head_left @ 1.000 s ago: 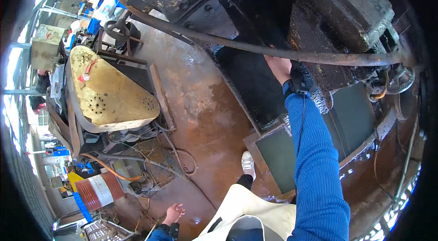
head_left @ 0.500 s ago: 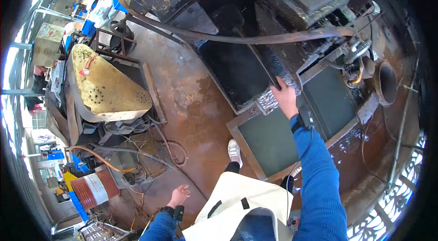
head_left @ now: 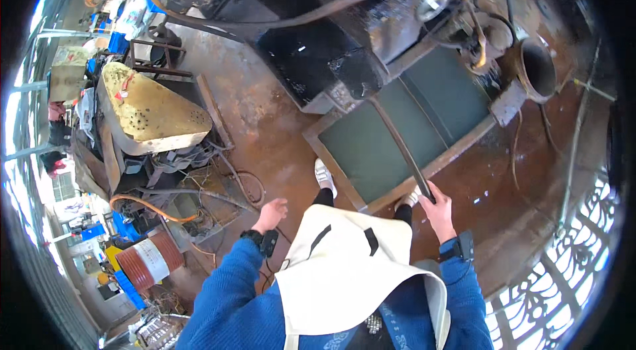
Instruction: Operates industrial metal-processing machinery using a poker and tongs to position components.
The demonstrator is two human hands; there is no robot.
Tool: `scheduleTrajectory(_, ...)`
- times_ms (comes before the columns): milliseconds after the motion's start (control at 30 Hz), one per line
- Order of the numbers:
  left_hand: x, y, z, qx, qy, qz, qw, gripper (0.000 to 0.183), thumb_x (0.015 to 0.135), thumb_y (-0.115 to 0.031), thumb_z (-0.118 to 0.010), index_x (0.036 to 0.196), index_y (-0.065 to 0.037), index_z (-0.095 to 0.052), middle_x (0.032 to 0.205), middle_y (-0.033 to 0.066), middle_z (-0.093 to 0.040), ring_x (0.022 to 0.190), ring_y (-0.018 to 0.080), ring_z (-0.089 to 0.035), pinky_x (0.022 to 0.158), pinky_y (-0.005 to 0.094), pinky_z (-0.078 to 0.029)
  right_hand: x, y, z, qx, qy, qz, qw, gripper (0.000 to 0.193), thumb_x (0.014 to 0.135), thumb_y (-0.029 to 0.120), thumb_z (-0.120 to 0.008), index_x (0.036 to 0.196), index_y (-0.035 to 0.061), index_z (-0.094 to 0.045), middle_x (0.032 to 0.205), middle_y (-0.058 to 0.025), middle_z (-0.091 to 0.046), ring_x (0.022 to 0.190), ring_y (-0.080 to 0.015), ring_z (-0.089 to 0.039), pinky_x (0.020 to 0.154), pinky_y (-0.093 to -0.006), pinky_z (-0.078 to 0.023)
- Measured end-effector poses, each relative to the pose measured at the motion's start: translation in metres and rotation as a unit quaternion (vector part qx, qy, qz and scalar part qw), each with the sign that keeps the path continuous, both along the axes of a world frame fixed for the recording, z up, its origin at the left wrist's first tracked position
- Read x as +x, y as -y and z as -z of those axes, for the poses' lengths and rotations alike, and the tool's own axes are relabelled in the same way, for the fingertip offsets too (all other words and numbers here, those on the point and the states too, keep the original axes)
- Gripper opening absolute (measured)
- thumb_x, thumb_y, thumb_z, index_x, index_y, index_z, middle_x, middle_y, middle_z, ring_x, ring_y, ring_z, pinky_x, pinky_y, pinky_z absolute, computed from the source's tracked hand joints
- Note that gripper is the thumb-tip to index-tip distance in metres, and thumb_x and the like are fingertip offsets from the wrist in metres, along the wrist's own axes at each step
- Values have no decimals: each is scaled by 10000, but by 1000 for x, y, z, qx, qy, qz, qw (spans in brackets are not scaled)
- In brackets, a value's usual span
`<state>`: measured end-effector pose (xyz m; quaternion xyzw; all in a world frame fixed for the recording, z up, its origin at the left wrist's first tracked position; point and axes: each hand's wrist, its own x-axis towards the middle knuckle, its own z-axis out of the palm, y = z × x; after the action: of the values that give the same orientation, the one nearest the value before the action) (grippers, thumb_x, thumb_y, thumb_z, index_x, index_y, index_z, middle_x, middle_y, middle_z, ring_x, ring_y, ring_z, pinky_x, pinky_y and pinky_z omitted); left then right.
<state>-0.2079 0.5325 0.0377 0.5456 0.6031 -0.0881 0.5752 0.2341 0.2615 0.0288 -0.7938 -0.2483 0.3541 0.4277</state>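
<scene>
This is a workshop (a grimy one), given its red drum (head_left: pixel 137 269), tank (head_left: pixel 464 142) and stained floor (head_left: pixel 255 111).

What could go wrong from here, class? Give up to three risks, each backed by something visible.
1. The right hand alone grips the long-handled tool near its end, so the far, flat head might twist or dip; the left hand is empty.
2. The brown floor looks wet in places, so the white shoe beside the greenish tank could slip.
3. If raised, the head might catch the thick hose.
</scene>
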Motion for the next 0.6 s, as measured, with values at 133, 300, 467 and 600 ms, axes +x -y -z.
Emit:
scheduleTrajectory(133,35,5,14,38,31,95,994,321,855,52,-466,1167,31,-543,923,93,-619,816,153,-592,664,273,-496,10,73,-46,-46,-52,84,994,433,787,129,-685,1203,49,-601,679,27,-554,504,-38,-461,447,-223,-390)
scheduleTrajectory(300,82,24,18,-13,-23,95,995,312,857,-23,-524,1165,7,-562,847,75,-635,679,138,-604,585,250,-489,73,131,-80,-71,-59,221,971,439,788,134,-684,1213,59,-603,644,39,-529,468,-32,-431,421,-212,-364)
scheduleTrajectory(467,122,39,5,-12,-2,122,992,310,856,-51,-550,1162,-4,-571,818,65,-637,623,121,-594,550,242,-483,199,165,-79,-87,25,328,940,464,798,148,-664,1251,87,-588,625,15,-539,466,-63,-466,422,-228,-372)
scheduleTrajectory(600,111,58,6,-21,-18,73,997,309,868,-38,-530,1174,-6,-560,816,50,-634,638,111,-592,526,218,-462,332,145,-42,-204,374,254,869,396,824,304,-607,1125,47,-620,841,-176,-667,775,-322,-655,653,-427,-512)
